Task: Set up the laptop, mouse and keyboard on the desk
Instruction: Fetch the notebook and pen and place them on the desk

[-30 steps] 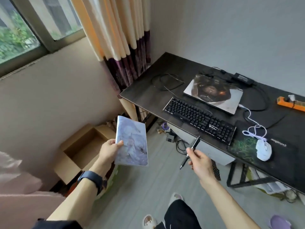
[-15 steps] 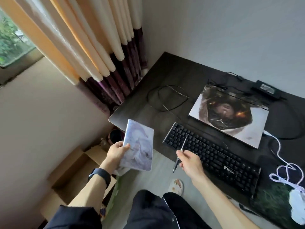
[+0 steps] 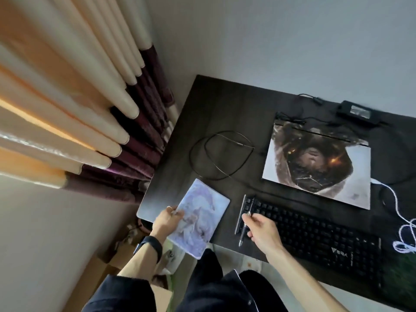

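On the dark desk (image 3: 209, 104) lies a closed laptop (image 3: 319, 163) with a printed lid, at the back right. A black keyboard (image 3: 315, 235) lies in front of it. The mouse itself is out of frame; only its white coiled cable (image 3: 405, 235) shows at the right edge. My left hand (image 3: 166, 218) grips a pale notebook (image 3: 200, 218) over the desk's front left corner. My right hand (image 3: 261, 230) pinches a black pen (image 3: 245, 221) above the keyboard's left end.
A looped black cable (image 3: 220, 152) lies left of the laptop. A power adapter (image 3: 358, 112) sits by the back wall. Curtains (image 3: 94, 113) hang close to the desk's left edge. Cardboard boxes (image 3: 108, 262) stand on the floor below the corner.
I have stepped closer to the desk. Both hands moved forward: the notebook now hangs over the desk's corner and the pen over the keyboard's left end.
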